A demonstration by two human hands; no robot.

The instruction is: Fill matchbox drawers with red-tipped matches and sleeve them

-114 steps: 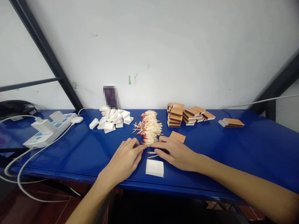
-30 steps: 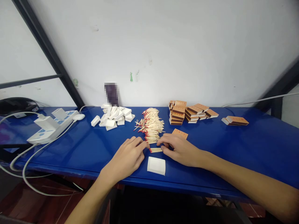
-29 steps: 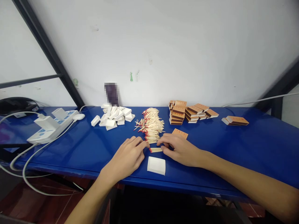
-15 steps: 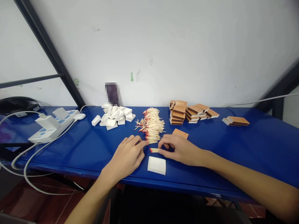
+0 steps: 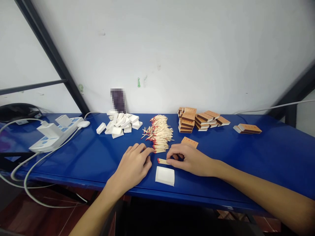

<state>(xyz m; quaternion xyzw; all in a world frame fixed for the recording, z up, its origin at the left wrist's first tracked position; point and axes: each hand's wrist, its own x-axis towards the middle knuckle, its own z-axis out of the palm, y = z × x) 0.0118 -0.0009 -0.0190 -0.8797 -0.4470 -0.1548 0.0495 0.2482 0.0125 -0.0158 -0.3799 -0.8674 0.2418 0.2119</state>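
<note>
My right hand [image 5: 188, 159] pinches a few red-tipped matches [image 5: 161, 161] by their plain ends, the heads pointing left. My left hand [image 5: 136, 163] holds nothing; its index finger reaches out to the red heads at the near end of a long pile of matches [image 5: 161, 132]. Just in front of me lies a white matchbox tray [image 5: 164, 176], its hollow side up. Partly behind my right hand is an orange matchbox sleeve [image 5: 189, 142] flat on the table.
White matchbox trays [image 5: 120, 122] are heaped at the back left. Orange-brown matchboxes [image 5: 188, 118] stand stacked at the back right, with more boxes [image 5: 249, 128] farther right. A power strip [image 5: 55, 134] with trailing cables occupies the left of the blue table [image 5: 93, 164].
The whole view has shifted slightly. Both hands stay in nearly the same places, the right still pinching the matches and the left still at the pile's near end.
</note>
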